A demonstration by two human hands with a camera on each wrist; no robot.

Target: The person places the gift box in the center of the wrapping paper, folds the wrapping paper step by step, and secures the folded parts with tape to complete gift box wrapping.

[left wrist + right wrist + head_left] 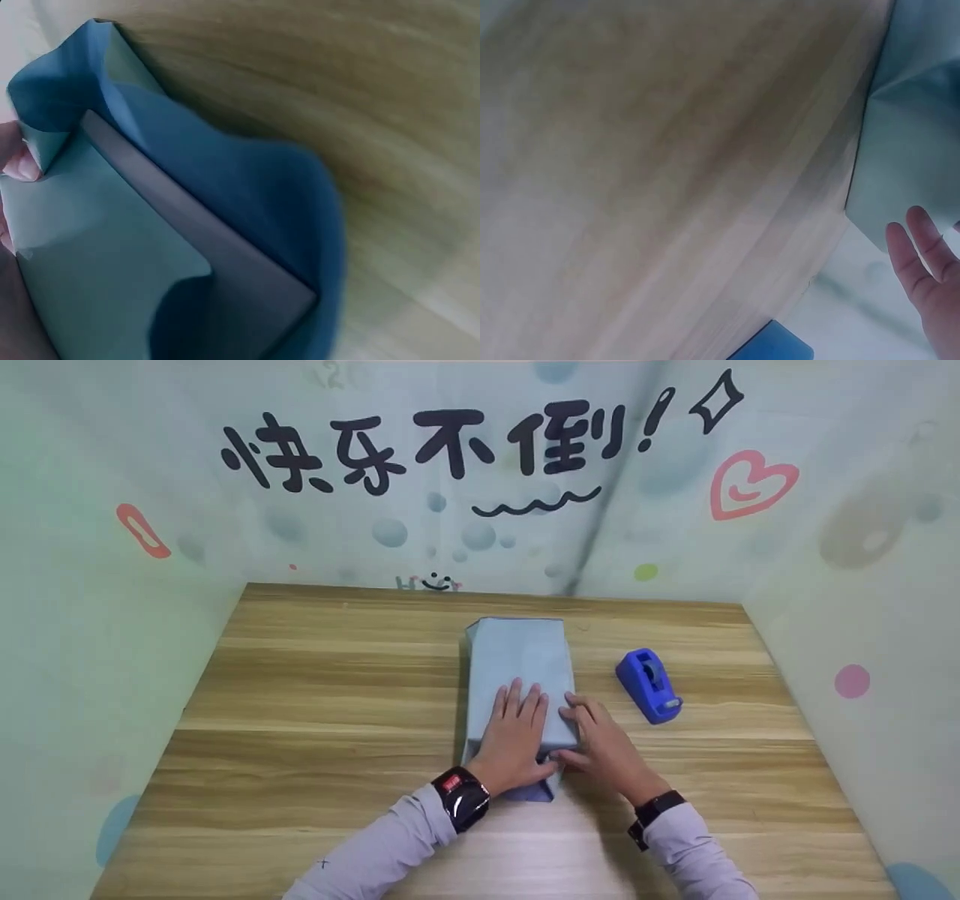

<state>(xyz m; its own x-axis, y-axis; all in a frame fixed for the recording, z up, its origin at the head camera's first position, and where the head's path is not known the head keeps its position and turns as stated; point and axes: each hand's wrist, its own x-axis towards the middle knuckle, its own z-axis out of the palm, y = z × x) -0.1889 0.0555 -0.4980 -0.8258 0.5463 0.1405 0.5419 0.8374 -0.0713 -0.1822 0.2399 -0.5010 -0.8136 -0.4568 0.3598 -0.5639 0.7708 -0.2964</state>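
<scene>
Left hand (513, 744), fingers straight, atop paper-wrapped box (519, 652)
Right hand (611, 754) beside it, fingers extended, touching the box's edge.

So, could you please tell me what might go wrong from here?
The blue wrapping paper stands open at the near end around the grey box, so its flap could fold crookedly. If the left hand lifts off the top, the paper might loosen. The blue tape dispenser stands clear of the right hand, so reaching for it could let the paper slip.

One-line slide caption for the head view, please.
Left hand on a blue-wrapped box, right hand at its edge, tape dispenser to the right.
</scene>
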